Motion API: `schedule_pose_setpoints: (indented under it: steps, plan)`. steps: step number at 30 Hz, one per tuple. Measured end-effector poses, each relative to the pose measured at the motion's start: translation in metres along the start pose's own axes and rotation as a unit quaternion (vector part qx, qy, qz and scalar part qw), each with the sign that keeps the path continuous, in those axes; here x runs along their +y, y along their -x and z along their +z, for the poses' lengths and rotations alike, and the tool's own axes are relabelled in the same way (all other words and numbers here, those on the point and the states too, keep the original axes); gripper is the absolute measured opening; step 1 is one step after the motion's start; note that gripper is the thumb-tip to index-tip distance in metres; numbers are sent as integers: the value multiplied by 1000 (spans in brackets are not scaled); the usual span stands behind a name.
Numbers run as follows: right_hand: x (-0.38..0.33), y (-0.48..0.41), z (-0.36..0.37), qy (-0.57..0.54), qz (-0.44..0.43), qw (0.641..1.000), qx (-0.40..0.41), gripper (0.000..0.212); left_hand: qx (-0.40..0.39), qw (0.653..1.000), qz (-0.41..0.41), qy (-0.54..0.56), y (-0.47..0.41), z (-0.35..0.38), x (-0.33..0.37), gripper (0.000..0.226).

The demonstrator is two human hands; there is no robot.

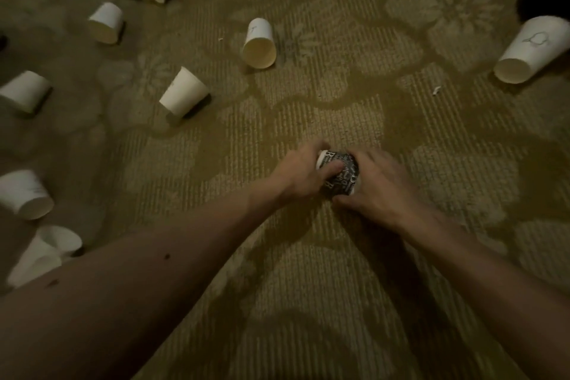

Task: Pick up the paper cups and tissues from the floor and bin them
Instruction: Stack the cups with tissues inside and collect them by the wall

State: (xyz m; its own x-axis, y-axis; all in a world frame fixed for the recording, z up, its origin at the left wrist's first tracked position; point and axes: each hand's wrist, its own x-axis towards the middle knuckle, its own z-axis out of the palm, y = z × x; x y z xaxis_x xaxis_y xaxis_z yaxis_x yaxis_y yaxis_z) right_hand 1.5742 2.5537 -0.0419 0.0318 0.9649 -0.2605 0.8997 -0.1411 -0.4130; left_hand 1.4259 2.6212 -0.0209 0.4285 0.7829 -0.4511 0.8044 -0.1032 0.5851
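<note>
Gripping the black printed cup (341, 175) w/ both hands: left hand (303, 171) curled round its white-edged end, right hand (377, 183) wrapped over the other. It lies on its side on the floor (308, 256), right btwn them, axis approx. left-right. White lettering: B, D, R legible, no whole word. Nearest white cup (183, 92) lies well off left.

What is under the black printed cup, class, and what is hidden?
Only patterned carpet shows beneath the black printed cup; left hand and right hand hide its underside.
</note>
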Motion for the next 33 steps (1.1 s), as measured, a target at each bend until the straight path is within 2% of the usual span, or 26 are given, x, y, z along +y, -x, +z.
schedule_pose_setpoints:
  steps: [3,6,9,11,14,16,20,23,26,33]
  plan:
    - [-19,8,0,35,-13,999,-22,69,-28,999,-2,-28,15,-14,-12,45]
    - [-50,22,4,-30,-9,997,-73,55,-63,997,9,-51,43,-36,-33,40]
    - [-93,36,14,-95,-41,987,-125,39,-89,988,-10,-129,86,-63,-57,50]
    - [-128,44,23,-104,-90,980,-147,38,-114,979,-36,-163,118,-88,-75,53]
    - [-188,55,30,-152,-135,966,-159,50,-128,974,-57,-175,166,-140,-100,54]
    - [-228,58,31,-202,-148,954,-162,49,-111,981,-66,-146,196,-176,-121,49]
    - [-293,52,37,-291,-148,933,-151,22,-10,996,-36,-84,249,-230,-176,37]
    - [-328,49,50,-344,-120,918,-153,22,62,997,-17,-43,277,-241,-228,29]
    - [-350,48,70,-364,-85,910,-176,26,95,994,-23,-37,292,-229,-285,51]
    - [-375,44,97,-349,-40,908,-230,19,65,997,-10,34,301,-165,-355,97]
